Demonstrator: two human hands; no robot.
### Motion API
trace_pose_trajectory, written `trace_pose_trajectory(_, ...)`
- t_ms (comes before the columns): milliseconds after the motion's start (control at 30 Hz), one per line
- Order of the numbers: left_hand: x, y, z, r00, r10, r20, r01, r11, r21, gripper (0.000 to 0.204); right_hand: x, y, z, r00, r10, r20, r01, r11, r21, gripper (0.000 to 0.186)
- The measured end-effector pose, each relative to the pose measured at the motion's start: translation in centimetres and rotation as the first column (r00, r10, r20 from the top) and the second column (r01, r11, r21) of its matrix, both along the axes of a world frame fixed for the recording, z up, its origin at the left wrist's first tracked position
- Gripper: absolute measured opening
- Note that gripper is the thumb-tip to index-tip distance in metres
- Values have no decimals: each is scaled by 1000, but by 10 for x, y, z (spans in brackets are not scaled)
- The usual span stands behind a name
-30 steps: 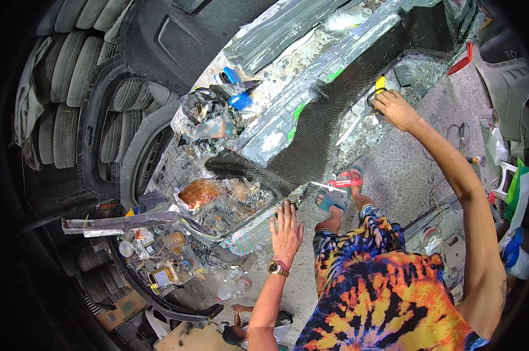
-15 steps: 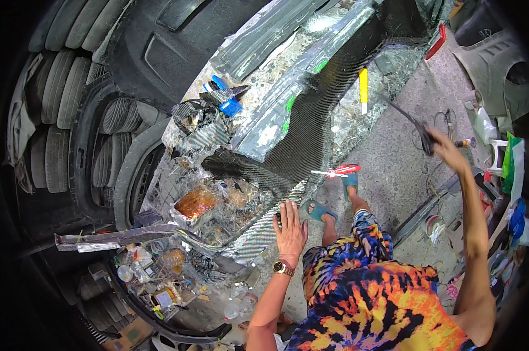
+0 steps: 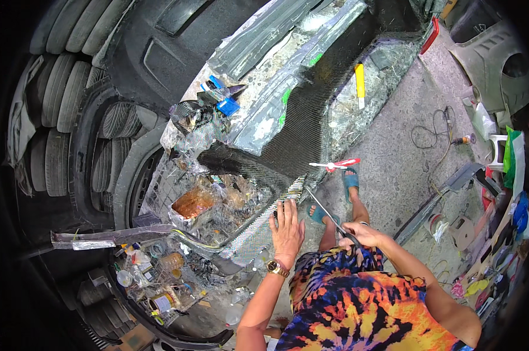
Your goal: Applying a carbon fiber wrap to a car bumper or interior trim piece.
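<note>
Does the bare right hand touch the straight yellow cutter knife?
Apart: the head view shows grey floor between the right hand and the yellow knife.

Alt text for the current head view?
A person's right hand holds long metal scissors with black handles, blades pointing toward a shimmering black-and-silver woven sheet under the left hand's fingers. A slim yellow-handled cutter lies farther away; black treaded tyres are stacked at far left.

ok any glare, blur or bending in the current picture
Head view: corners black, edges bowed by the fisheye; tyres at left dimmer than the strip, which shows rippling stripes; glare near the top; left hand and right hand look fairly sharp.
</note>
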State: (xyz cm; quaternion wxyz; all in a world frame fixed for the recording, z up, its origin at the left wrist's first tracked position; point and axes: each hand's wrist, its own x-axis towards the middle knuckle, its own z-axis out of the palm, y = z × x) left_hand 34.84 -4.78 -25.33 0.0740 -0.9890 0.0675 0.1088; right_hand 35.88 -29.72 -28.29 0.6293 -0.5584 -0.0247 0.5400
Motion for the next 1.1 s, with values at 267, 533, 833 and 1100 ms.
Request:
trace_pose_trajectory(267, -4, 2, 3, 1000, -4, -4, 4, 1000, -3, 67, 6, -5, -9, 986, 154, 58, -147, 982, -118, 49)
trace_pose_trajectory(533, -2, 2, 6, 999, 24, -24, -25, 999, -40, 67, 17, 9, -1, 985, 175, 5, -174, 983, -62, 38)
trace_pose_trajectory(833, -3, 1, 4, 999, 38, -30, -40, 996, -78, 66, 24, 19, -12, 990, 138, -8, -138, 988, -68, 32)
trace_pose_trajectory(1100, -2, 1, 3, 999, 34, -19, -35, 998, -54, 66, 30, 13, -1, 993, 121, 18, -121, 993, 0, 34)
